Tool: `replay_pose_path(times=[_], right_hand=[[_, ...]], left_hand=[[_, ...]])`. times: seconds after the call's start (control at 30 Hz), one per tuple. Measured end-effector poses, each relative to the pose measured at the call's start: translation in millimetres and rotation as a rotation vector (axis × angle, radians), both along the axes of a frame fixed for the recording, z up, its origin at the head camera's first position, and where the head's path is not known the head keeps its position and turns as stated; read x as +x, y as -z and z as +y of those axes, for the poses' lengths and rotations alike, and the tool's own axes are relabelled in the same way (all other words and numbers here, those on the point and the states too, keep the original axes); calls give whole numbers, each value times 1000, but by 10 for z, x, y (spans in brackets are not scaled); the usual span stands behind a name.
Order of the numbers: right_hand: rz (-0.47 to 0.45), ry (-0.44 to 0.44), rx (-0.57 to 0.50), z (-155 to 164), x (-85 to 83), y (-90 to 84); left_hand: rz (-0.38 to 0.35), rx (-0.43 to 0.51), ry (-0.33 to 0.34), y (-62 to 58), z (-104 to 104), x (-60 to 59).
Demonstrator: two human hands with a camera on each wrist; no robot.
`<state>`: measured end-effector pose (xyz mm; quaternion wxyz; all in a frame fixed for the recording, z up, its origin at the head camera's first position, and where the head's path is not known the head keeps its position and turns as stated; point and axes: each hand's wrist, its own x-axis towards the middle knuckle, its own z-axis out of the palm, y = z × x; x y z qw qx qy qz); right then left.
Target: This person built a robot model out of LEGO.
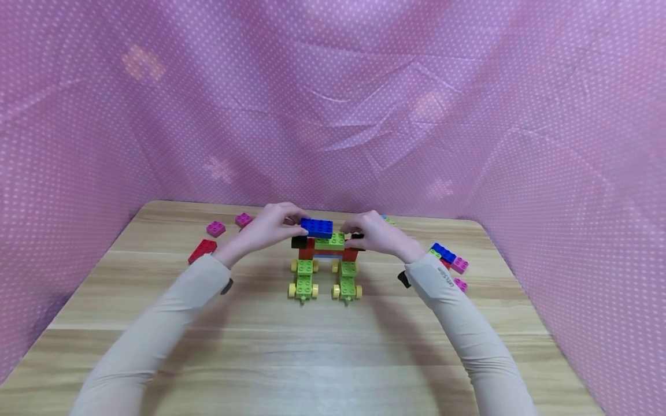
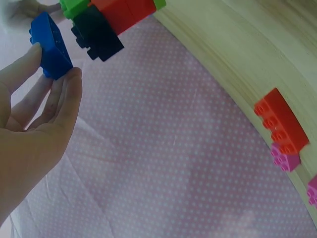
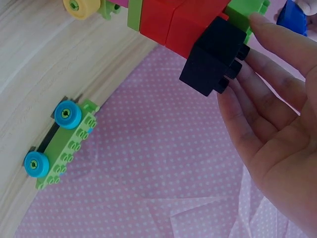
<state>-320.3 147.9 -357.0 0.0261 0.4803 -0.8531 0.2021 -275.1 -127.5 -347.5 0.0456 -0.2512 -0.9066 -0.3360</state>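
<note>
Left hand (image 1: 270,226) pinches the blue brick (image 1: 317,227) over the brick vehicle (image 1: 324,260), not yet pressed home; right hand (image 1: 376,233), fingers straight, steadies it. Spare bricks (image 1: 448,257) wait on the tabletop (image 1: 322,346).

We see a light wooden table (image 1: 322,346) with rounded corners, its grain running left to right, hemmed in on three sides by pink dotted cloth. Near the middle stands a brick model (image 1: 324,263) on two green wheeled bases with yellow wheels. At the far left lie a red brick (image 1: 202,250) and two magenta bricks (image 1: 215,229), near one another. By the right edge we find a blue brick (image 1: 443,252) just beside more magenta bricks (image 1: 460,265). At the far edge, the right wrist view shows a green wheeled plate (image 3: 62,145) with blue wheels, lying apart from the model.
</note>
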Motion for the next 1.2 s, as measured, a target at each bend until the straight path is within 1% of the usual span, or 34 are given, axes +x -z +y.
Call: replay_pose_path(times=[0.23,0.47,0.63,0.8,1.03,1.2], right_hand=[[-1,20,-10,18,21,-63],[-12,33,-7,6,44,-105],[2,22,-8,-21,62,-125],[11,34,7,-39,62,-125],[19,54,5,-13,53,-115],[10,56,3,1,52,-115]], left_hand=[[-2,-10,-1,89,95,-76],[-33,5,26,124,167,-86],[-29,12,41,153,207,-107],[-32,17,42,187,217,-129],[-42,17,59,179,199,-120],[-46,10,49,189,181,-121]])
